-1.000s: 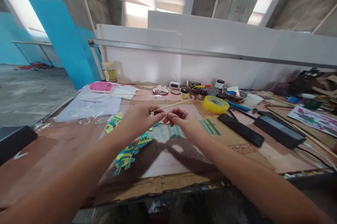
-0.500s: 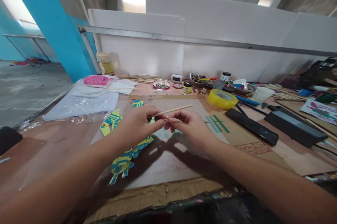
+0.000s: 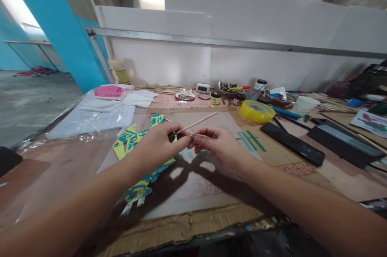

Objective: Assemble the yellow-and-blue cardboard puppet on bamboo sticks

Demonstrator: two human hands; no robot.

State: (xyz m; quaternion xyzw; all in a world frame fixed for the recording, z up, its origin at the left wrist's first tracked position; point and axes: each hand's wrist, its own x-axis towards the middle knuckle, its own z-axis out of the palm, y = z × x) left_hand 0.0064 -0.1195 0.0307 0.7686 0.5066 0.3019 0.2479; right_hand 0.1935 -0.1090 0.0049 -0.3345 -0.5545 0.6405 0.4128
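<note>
Head view, L hand (image 3: 175, 140) w/ stick (image 3: 199, 122), fingertip contact blurred

Bare skin shows on both arms, from the fingertips to the picture's edge. The left forearm (image 3: 87, 186), toward eight o'clock, is smooth and broadens away from a narrower wrist; the right forearm (image 3: 302, 194), toward four o'clock, has the same slim taper. The left hand (image 3: 165, 143) and right hand (image 3: 224, 147) are ungloved, with slender fingers; the nails are too small to make out.
</note>
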